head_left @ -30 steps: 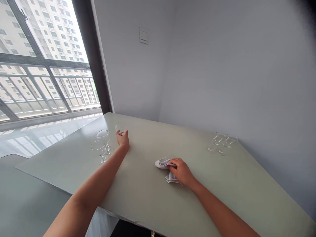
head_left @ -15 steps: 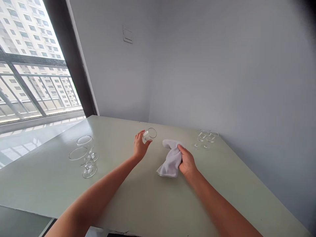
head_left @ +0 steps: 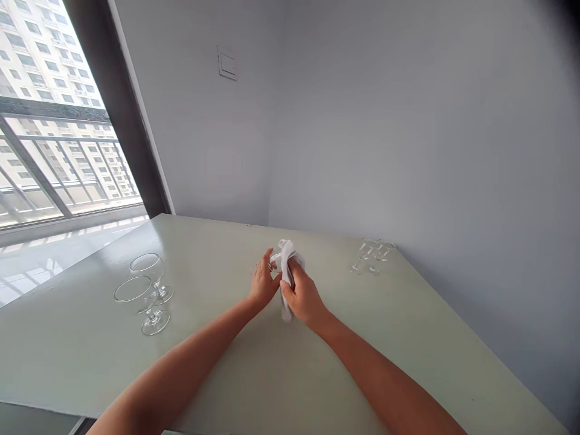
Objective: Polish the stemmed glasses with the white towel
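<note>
Over the middle of the table, my left hand (head_left: 264,281) is closed around a clear stemmed glass (head_left: 275,258), tipped on its side with its mouth to the right. A white cloth (head_left: 286,260) is bunched in my right hand (head_left: 303,296), pressed against the glass's mouth and covering its rim. Part of the cloth hangs below the fingers. How far the fingers reach into the bowl is hidden by the cloth.
On the left stand two clear stemmed glasses, a nearer one (head_left: 154,322) and a farther one (head_left: 156,275). Two more glasses (head_left: 369,251) stand at the far right near the wall (head_left: 408,151). The pale green tabletop (head_left: 290,374) ends at a front edge on the lower left.
My right hand has moved left and brought the cloth from beside the glass onto its mouth. My left hand still holds the glass, slightly lower. The view has shifted a little.
</note>
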A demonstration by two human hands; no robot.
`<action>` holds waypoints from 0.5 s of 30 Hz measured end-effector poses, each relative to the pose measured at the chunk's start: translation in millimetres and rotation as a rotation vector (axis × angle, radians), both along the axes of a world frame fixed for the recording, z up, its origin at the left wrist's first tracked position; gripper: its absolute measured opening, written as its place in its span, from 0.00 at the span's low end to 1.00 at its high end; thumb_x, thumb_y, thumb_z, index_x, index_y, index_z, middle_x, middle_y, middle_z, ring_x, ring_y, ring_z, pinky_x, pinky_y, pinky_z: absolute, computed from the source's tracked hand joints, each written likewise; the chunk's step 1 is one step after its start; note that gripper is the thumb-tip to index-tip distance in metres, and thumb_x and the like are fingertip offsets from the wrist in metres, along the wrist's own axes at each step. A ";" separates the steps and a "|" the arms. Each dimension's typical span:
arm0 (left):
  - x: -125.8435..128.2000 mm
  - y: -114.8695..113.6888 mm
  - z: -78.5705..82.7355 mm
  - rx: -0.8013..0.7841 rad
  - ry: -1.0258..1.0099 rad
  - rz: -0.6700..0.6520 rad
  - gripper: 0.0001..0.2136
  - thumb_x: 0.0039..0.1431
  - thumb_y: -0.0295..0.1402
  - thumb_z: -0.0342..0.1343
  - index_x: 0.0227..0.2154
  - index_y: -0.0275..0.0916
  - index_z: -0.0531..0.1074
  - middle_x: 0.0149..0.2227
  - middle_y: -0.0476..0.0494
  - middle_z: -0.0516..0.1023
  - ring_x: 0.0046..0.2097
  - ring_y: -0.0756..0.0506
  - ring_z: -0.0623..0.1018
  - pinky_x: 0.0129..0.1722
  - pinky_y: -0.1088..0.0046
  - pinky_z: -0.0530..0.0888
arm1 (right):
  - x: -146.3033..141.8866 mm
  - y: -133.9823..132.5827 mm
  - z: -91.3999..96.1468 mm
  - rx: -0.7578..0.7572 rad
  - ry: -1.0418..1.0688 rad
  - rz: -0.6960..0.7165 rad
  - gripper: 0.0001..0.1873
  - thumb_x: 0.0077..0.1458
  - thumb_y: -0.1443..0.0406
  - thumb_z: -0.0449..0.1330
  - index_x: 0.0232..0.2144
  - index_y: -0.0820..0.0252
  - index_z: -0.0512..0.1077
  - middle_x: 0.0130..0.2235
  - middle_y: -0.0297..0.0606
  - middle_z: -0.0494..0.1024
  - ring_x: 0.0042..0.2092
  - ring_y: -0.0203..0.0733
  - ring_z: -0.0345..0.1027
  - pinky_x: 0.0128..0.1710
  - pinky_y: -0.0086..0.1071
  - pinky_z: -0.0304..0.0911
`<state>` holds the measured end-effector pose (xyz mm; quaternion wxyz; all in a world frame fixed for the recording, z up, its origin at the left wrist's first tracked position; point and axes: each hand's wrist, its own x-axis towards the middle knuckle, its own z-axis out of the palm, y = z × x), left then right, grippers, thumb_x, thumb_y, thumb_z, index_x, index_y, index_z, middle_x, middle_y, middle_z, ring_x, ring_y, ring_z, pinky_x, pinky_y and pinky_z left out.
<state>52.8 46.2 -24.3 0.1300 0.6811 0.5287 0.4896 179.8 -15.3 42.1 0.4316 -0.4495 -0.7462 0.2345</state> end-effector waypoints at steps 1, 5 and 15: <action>-1.8 0.4 -0.7 0.002 0.013 0.002 0.27 0.49 0.31 0.53 0.53 0.42 0.53 0.37 0.45 0.71 0.40 0.45 0.72 0.43 0.63 0.66 | -1.4 0.4 1.5 -0.016 -0.017 0.039 0.23 0.52 0.67 0.49 0.52 0.54 0.59 0.43 0.39 0.71 0.43 0.42 0.65 0.41 0.33 0.61; -11.0 2.2 -4.2 0.052 0.106 0.001 0.26 0.49 0.31 0.52 0.52 0.40 0.54 0.41 0.42 0.71 0.44 0.43 0.70 0.46 0.61 0.64 | 8.0 4.8 8.6 -0.238 0.001 0.165 0.19 0.51 0.64 0.52 0.47 0.54 0.64 0.31 0.33 0.72 0.31 0.38 0.67 0.32 0.31 0.63; -7.9 -5.1 2.7 0.168 0.291 -0.149 0.24 0.49 0.29 0.51 0.51 0.38 0.56 0.45 0.38 0.70 0.45 0.41 0.70 0.45 0.62 0.64 | 20.4 9.4 -0.4 -0.447 0.131 0.195 0.08 0.47 0.59 0.58 0.28 0.57 0.69 0.24 0.30 0.71 0.24 0.36 0.67 0.26 0.31 0.64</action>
